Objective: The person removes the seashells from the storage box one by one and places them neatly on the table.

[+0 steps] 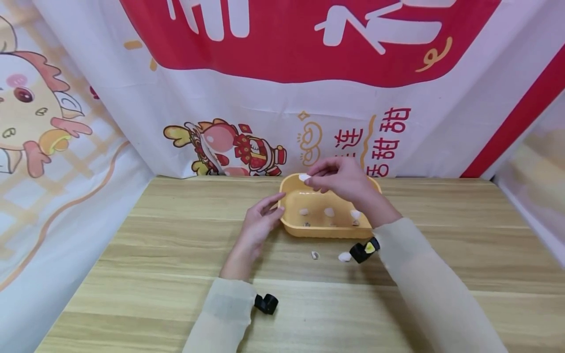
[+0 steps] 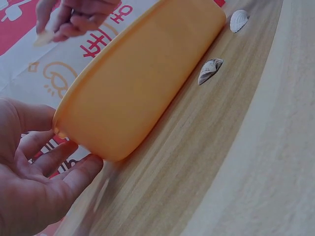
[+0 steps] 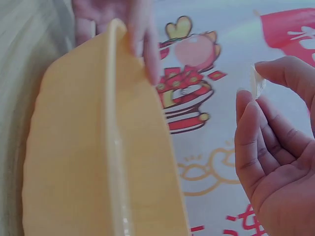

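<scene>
At the left end of a yellow plastic bin (image 1: 324, 232), my left hand (image 1: 260, 223) holds the end wall, its digits around the rim and the lower corner. My right hand (image 1: 342, 180) is raised over the bin's far side. Between thumb and fingertips it pinches a small white seashell (image 3: 257, 82), held above rim height. Several seashells (image 1: 329, 212) lie inside the bin, spread along its floor. On the table in front are two more: a small grey-patterned shell (image 2: 210, 71) and a white ribbed shell (image 2: 239, 21).
The wood-grain table (image 1: 185, 235) runs back to a printed cloth (image 1: 265, 98) that hangs right behind the bin. Another printed cloth (image 1: 66, 122) closes the left side. Black wrist cameras (image 1: 266, 304) sit on both sleeves.
</scene>
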{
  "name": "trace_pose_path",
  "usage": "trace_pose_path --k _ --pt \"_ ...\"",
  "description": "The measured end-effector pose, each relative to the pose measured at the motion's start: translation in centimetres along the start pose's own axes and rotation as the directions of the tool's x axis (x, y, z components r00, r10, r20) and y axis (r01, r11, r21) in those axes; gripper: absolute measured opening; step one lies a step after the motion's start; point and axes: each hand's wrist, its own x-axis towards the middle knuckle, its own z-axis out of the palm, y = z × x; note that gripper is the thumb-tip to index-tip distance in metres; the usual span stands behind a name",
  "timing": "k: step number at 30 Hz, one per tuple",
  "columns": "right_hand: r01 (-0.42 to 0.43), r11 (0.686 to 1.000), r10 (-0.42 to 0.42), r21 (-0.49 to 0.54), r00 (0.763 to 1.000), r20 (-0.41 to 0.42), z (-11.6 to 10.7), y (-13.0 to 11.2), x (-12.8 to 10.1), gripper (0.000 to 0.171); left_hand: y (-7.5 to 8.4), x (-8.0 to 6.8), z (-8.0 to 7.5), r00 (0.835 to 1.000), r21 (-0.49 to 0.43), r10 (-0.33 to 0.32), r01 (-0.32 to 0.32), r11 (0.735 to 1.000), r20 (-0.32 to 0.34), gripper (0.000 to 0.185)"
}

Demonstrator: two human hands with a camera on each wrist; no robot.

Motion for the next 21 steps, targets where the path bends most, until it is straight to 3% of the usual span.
trace_pose_path --k 11,21 --pt "0.072 0.997 -0.072 -0.003 0.997 0.014 -0.7 -1.1 -2.5 0.025 -0.1 0.1 -0.1 1.0 0.002 0.01 -0.01 1.0 0.006 0.042" --pt "0.052 0.996 -0.051 -0.075 0.999 0.016 -1.4 -0.5 -4.5 0.024 -0.1 0.1 -0.1 1.0 0.0 0.002 -0.002 1.0 0.003 0.041"
